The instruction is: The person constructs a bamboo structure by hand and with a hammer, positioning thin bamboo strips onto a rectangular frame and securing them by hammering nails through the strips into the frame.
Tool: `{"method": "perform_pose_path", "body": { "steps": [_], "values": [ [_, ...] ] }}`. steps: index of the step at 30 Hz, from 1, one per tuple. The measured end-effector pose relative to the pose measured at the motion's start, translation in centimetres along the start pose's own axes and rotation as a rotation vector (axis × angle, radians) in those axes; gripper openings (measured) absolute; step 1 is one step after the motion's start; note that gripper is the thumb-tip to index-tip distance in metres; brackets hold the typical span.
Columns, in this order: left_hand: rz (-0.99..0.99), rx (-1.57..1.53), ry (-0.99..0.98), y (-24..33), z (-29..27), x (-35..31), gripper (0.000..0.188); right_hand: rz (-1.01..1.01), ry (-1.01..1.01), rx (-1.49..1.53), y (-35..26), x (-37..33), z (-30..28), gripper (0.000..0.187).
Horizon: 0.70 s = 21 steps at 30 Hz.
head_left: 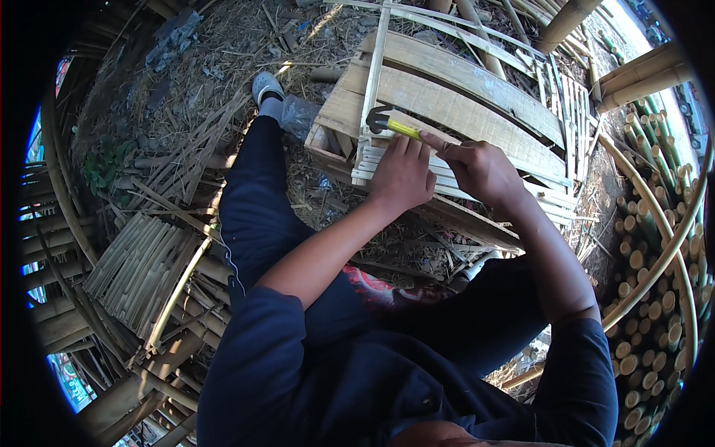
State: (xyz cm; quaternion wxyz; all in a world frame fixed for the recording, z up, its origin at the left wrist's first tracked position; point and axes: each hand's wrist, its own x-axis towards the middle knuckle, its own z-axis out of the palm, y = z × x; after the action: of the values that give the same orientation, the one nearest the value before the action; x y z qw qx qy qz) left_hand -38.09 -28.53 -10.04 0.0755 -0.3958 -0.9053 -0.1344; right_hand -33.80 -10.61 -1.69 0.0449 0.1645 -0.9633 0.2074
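My right hand (484,173) is closed round the handle of a claw hammer (403,129) with a dark head and a yellow shaft. The hammer's head lies over a long upright bamboo strip (375,71), at its lower end. Just below the shaft, my left hand (402,173) rests with curled fingers over several pale bamboo slats (447,173) laid side by side. Its fingertips are partly hidden, so what they grip does not show. Beneath the slats stands a low bench of wooden planks (447,108).
A bundle of cut bamboo poles (648,320) is stacked at the right. On the left lies a panel of bamboo slats (145,272) amid poles and split pieces. My outstretched leg (261,186) runs along the bench's left side. Straw and scraps litter the ground (201,97).
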Motion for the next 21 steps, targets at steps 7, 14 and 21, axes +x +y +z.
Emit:
{"method": "perform_pose_path", "body": {
  "steps": [7,14,21],
  "values": [
    [0.007,-0.016,0.045,-0.4,1.1,-0.2,0.061,-0.017,-0.059,0.036,-0.6,0.4,0.3,0.030],
    [0.008,0.009,0.052,-0.3,1.1,-0.2,0.058,0.019,-0.071,0.005,-0.4,0.4,0.1,0.033],
    [0.019,-0.033,0.024,-0.2,-0.2,0.3,0.049,-0.013,0.007,0.012,0.5,0.5,-0.2,0.051]
  ]
}}
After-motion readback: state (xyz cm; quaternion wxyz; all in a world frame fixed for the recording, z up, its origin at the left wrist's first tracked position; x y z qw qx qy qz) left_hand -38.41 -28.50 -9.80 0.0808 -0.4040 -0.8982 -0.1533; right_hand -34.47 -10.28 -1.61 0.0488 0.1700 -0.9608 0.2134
